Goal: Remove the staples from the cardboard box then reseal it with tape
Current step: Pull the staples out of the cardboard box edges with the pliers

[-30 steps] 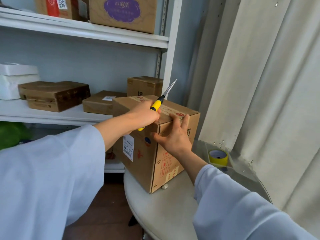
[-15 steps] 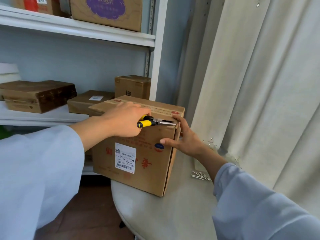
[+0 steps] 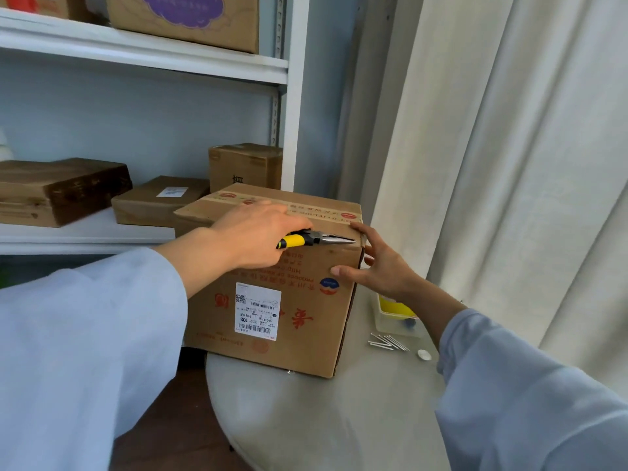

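A brown cardboard box with a white shipping label and red print stands on a round grey table. My left hand grips yellow-handled needle-nose pliers, their tip lying along the box's upper front edge near the right corner. My right hand holds that right corner, thumb on the front face and fingers spread over the edge. A yellow roll of tape shows partly behind my right wrist. Several pulled metal staples lie on the table.
White shelving behind the box carries several brown boxes. A pale curtain hangs close on the right. A small white round object lies near the staples. The table's curved edge is at the lower left.
The pliers swung down from pointing upward to lying flat at the box's top front edge. The box turned so its labelled face is towards me. My right hand shifted to the right corner.
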{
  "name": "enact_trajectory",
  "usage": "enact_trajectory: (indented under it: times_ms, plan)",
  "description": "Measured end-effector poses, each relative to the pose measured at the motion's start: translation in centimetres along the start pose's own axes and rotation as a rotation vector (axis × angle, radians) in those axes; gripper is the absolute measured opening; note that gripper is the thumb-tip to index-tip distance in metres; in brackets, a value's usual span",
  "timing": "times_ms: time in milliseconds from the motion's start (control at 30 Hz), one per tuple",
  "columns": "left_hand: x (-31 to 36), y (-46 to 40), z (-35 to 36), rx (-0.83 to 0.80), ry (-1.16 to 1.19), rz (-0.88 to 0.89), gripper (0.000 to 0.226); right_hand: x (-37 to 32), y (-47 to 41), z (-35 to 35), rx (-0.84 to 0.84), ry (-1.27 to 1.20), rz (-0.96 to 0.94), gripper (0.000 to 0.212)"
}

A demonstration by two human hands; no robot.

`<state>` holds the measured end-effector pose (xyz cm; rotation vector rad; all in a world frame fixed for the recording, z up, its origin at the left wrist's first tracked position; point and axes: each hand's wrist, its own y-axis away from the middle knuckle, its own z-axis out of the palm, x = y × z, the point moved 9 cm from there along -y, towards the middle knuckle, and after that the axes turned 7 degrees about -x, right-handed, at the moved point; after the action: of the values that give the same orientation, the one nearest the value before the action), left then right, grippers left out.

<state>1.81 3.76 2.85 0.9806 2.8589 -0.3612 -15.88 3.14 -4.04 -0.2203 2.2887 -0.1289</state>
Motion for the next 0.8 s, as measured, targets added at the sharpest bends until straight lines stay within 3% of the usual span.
enact_trajectory:
  times_ms: [233, 567, 800]
  plan:
    - [0.8, -2.1, 0.0, -0.027, -0.058, -0.003, 0.066, 1.1, -0.1, -1.0, 0.075, 0.01, 0.019, 0.09]
    - [0.5, -1.2, 0.3, -0.272, -0.116, -0.11, 0.068, 0.3, -1.0, 0.4, 0.057, 0.011, 0.044, 0.092]
    - [0.0, -2.0, -0.5, -0.39, -0.152, -0.033, 0.074, -0.2, -0.8, 0.8, 0.045, 0.005, 0.031, 0.091]
